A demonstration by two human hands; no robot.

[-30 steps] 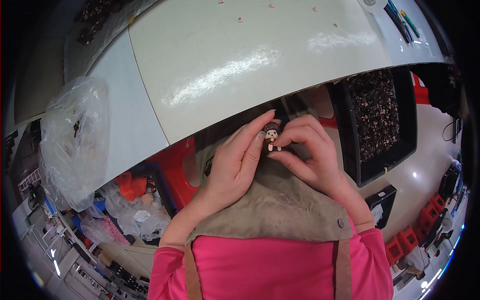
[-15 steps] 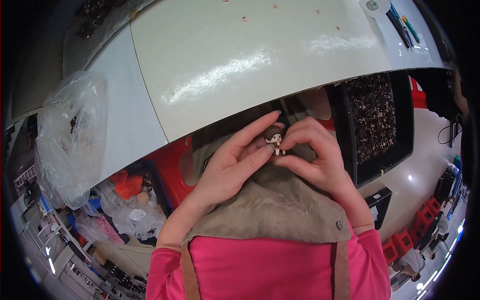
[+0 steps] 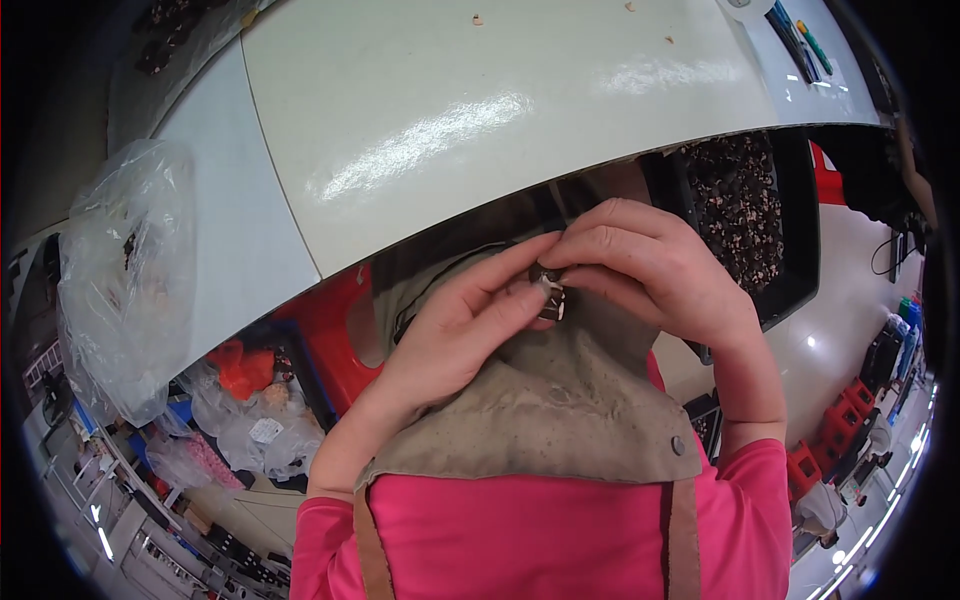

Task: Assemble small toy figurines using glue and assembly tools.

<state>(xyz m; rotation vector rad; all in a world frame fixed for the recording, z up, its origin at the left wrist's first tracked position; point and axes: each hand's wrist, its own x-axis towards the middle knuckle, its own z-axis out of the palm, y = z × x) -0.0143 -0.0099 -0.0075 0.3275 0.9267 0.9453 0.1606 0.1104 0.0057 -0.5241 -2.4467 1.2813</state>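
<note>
A small doll figurine [image 3: 553,304] with dark brown and pale parts is pinched between my two hands, just past the table edge and above my apron [image 3: 560,400]. Thumb and fingers of my left hand [image 3: 470,315] close around its side. From the right, my right hand [image 3: 655,262] grips its upper end with thumb and bent fingertips. Fingers hide much of the figurine, so its face cannot be made out.
A pale table [image 3: 430,90] spans the far side, with pens [image 3: 795,45] at its right. Right of my hands sits a black bin [image 3: 798,210] of small dark and pale pieces. At left are a red stool [image 3: 335,345] and a clear plastic bag [image 3: 130,290].
My right hand has risen and turned over the figurine, its fingertips now on the upper end. The figurine has turned in my fingers, and its face no longer shows.
</note>
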